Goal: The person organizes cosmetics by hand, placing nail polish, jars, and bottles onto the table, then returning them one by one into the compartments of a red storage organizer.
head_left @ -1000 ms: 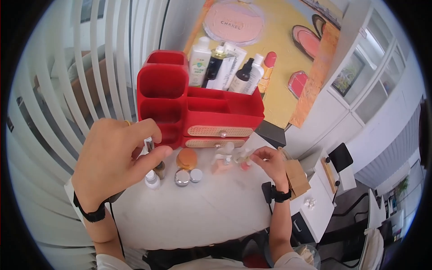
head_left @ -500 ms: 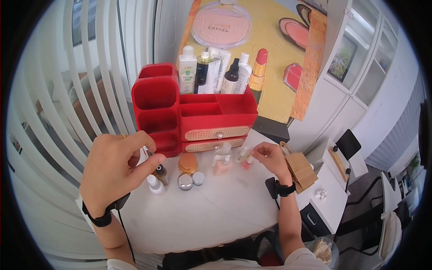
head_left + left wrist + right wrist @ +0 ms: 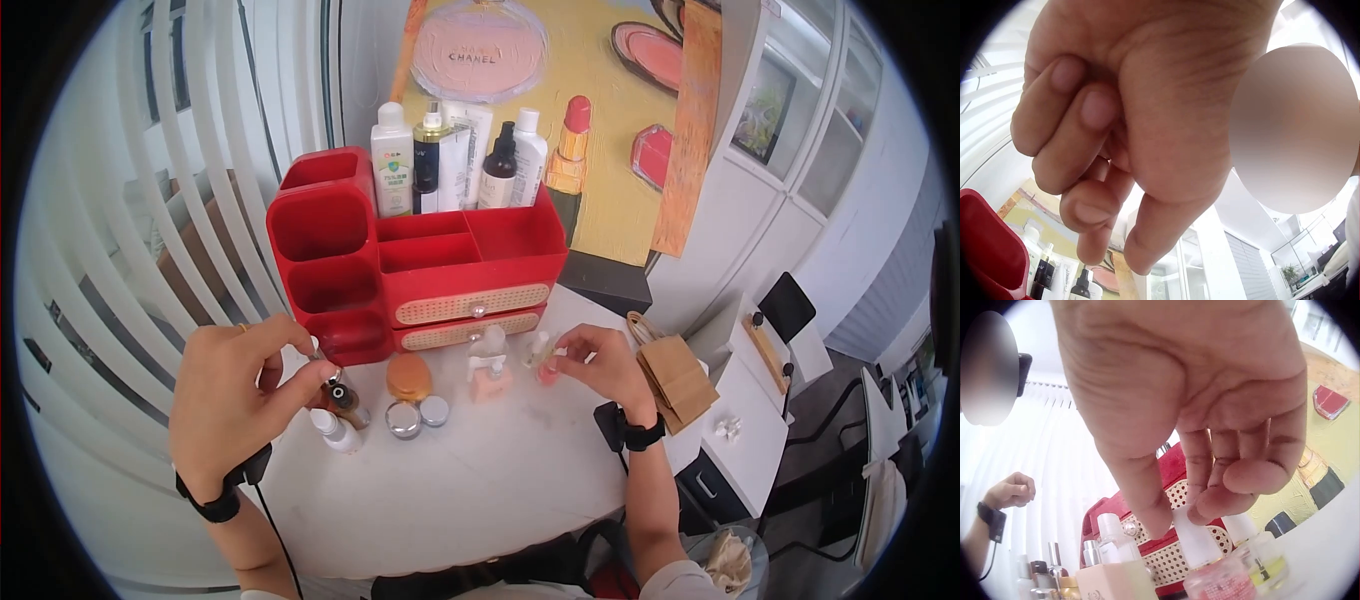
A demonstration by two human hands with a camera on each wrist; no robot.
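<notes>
Fingers of my left hand (image 3: 235, 400) curl and pinch a small silvery piece (image 3: 318, 352), too small to make out, just above the dark dropper bottle (image 3: 343, 400) on the counter (image 3: 480, 480). Behind stands the red organizer (image 3: 420, 270). Farther right, my right hand (image 3: 600, 365) pinches the white cap of a pink nail polish bottle (image 3: 1219, 578) standing on the counter beside a yellowish one (image 3: 1266, 565).
</notes>
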